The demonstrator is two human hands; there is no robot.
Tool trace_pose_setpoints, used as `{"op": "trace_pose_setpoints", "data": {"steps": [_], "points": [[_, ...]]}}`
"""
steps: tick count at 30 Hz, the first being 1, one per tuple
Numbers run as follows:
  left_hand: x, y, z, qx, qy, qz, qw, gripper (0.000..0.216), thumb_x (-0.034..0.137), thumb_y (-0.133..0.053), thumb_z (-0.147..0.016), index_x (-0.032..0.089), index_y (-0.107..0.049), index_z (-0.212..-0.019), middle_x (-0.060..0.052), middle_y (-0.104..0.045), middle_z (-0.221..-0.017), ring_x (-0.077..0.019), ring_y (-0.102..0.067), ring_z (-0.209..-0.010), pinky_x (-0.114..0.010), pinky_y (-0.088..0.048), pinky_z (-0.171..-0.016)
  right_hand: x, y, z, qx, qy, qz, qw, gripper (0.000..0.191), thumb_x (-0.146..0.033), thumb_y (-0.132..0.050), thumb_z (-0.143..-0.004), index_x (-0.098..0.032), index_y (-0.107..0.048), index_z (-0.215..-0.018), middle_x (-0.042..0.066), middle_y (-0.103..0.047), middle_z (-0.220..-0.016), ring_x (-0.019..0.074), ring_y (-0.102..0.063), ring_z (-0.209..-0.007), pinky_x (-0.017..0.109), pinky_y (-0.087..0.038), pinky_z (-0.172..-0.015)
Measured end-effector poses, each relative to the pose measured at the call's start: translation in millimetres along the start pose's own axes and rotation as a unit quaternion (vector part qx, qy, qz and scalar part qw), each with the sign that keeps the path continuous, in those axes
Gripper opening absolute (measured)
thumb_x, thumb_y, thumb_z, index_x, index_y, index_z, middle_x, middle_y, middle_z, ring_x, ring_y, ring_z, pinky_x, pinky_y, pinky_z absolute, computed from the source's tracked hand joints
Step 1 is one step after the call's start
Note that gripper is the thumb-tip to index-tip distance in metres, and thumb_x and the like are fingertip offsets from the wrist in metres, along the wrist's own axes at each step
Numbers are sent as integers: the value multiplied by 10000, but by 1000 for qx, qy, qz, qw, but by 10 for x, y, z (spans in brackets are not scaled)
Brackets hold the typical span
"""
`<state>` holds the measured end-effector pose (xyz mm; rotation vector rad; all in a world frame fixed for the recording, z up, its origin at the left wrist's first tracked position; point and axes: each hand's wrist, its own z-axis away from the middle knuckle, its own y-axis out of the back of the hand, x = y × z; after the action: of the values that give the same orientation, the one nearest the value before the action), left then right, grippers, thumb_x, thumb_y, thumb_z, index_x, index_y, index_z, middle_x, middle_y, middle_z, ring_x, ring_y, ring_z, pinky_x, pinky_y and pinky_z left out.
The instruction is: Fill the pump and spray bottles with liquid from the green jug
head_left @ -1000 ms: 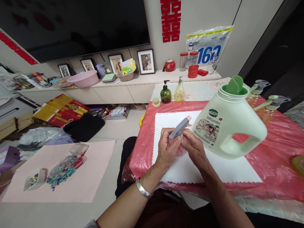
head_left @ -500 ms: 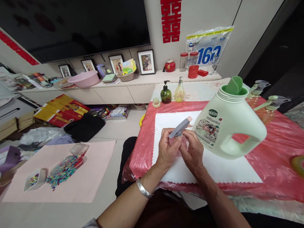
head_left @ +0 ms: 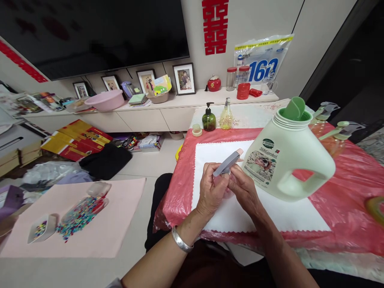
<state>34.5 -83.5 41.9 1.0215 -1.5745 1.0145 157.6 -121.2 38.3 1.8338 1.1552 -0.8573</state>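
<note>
My left hand [head_left: 211, 190] and my right hand [head_left: 244, 190] are closed together around a small pink bottle [head_left: 230, 185] topped by a grey spray pump head [head_left: 227, 163] with a pink nozzle tip. They hold it over a white mat [head_left: 270, 212] on a table covered with red plastic [head_left: 348, 200]. My left wrist wears a silver bangle. Just right of my hands stands a large pale green detergent jug [head_left: 288, 160], open at the top, with a green funnel in its mouth.
A dark green pump bottle [head_left: 209, 118], a clear pump bottle [head_left: 227, 115] and a small cap [head_left: 197, 129] stand at the table's far edge. Two spray bottles [head_left: 339, 132] stand behind the jug. A pink sheet with coloured beads [head_left: 79, 216] lies on the floor at left.
My fingers have shifted slightly around the small bottle and pump head. The view has moved a little. Nothing else has changed place.
</note>
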Motion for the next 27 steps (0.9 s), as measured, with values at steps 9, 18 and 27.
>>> {"op": "trace_pose_setpoints", "data": {"steps": [9, 18, 27], "points": [[25, -6, -3, -1, -19, -18, 1000, 211, 308, -678, -843, 204, -632, -1020, -32, -574, -971, -157, -582, -838, -257, -514, -692, 38, -142, 54, 118, 22, 24, 993, 198, -353, -592, -962, -182, -677, -1015, 33, -619, -970, 135, -587, -891, 231, -464, -787], [-22, 10, -10, -13, -41, -45, 998, 261, 372, -655, -904, 215, -642, -1111, -72, -627, -1097, -231, -622, -1065, -373, -489, -969, 124, -233, 94, 175, 20, 46, 983, 252, -372, -633, -925, -195, -672, -1099, 62, -649, -1056, 173, -607, -987, 282, -492, -862], [-230, 200, 149, -93, 1, -76, 993, 528, 495, -583, -969, 256, -479, -1428, -108, -520, -1417, -275, -469, -1392, -451, -335, -1204, 151, -47, 13, 25, -78, -12, 997, 371, -469, -642, -876, -169, -663, -1094, 60, -645, -1047, 181, -614, -949, 304, -503, -868]]}}
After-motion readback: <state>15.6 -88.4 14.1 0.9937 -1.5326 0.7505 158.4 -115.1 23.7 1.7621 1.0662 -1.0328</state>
